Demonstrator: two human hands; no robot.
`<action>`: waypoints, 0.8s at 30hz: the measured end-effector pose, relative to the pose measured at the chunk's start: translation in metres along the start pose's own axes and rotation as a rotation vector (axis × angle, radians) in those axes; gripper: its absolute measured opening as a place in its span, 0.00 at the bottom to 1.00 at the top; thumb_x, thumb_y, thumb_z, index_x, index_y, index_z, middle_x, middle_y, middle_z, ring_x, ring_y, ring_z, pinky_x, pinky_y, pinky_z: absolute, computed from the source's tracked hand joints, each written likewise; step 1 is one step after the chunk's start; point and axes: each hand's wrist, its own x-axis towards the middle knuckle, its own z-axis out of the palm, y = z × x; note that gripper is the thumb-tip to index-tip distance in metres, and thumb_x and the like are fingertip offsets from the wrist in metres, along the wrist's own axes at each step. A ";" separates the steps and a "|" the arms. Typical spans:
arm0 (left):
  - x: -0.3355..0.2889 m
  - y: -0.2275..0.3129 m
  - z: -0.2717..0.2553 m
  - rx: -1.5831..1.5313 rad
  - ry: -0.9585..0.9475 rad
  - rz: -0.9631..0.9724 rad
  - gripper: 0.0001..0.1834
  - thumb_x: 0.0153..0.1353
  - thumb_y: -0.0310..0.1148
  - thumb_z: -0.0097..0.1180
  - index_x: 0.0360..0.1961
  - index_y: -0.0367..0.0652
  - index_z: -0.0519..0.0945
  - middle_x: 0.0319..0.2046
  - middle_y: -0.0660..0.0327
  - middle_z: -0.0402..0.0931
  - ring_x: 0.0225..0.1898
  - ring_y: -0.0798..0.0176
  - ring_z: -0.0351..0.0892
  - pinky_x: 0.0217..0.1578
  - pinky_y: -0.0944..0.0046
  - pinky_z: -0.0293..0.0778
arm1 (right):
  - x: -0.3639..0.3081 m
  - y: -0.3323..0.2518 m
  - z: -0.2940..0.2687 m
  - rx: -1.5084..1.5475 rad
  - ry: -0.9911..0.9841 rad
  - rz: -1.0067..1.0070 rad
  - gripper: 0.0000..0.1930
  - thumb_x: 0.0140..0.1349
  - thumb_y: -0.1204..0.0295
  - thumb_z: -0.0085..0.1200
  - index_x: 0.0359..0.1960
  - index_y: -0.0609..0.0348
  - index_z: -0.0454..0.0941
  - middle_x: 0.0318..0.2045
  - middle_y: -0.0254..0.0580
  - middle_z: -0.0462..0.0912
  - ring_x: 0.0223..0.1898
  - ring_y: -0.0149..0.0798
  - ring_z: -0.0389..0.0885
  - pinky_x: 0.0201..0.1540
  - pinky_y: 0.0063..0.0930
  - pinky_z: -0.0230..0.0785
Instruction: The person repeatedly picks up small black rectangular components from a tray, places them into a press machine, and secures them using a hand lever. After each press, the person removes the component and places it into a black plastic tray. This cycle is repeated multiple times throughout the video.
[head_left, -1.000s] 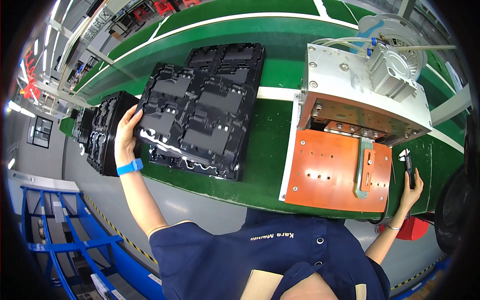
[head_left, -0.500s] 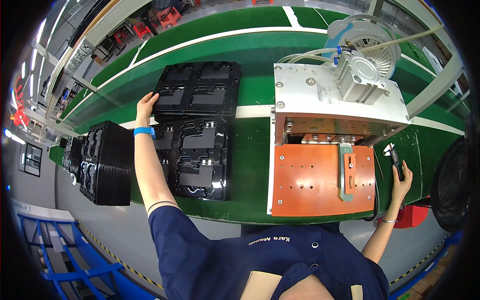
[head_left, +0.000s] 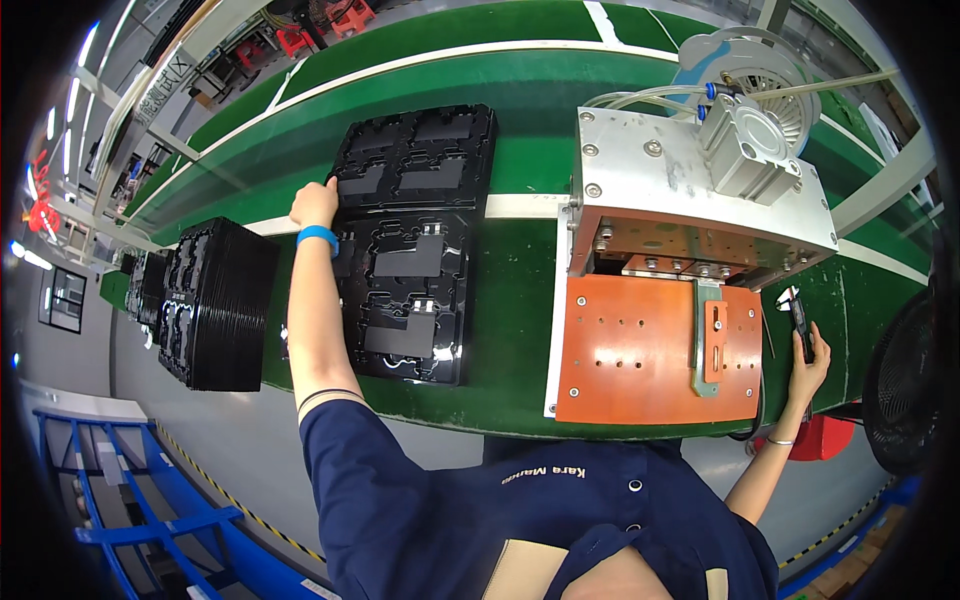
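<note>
My left hand is closed on the left edge of a black plastic tray, its thumb near the rim. Flat dark pieces lie in the tray's moulded pockets. Nearer to me is a second black tray, holding similar pieces; my left forearm covers part of its left side. Over at the right, my right hand has its fingers closed around the lower end of a digital caliper, whose pale jaws point away from me. That hand is beside the press fixture's orange plate.
A silver press fixture with an air cylinder and hoses stands at right centre. Behind it is a white fan; a black fan is at far right. Stacked black trays stand left of the green bench.
The whole view has shifted slightly, so trays and fixture appear further right and higher. My left hand's fingers look more curled at the tray edge. The caliper stays in my right hand.
</note>
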 end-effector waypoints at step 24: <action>-0.113 -0.066 -0.063 -0.365 0.377 0.810 0.17 0.64 0.35 0.54 0.23 0.34 0.80 0.21 0.52 0.70 0.28 0.48 0.68 0.31 0.50 0.64 | 0.000 -0.002 0.003 0.064 0.032 -0.039 0.20 0.57 0.66 0.65 0.53 0.53 0.81 0.41 0.42 0.79 0.44 0.38 0.77 0.49 0.29 0.68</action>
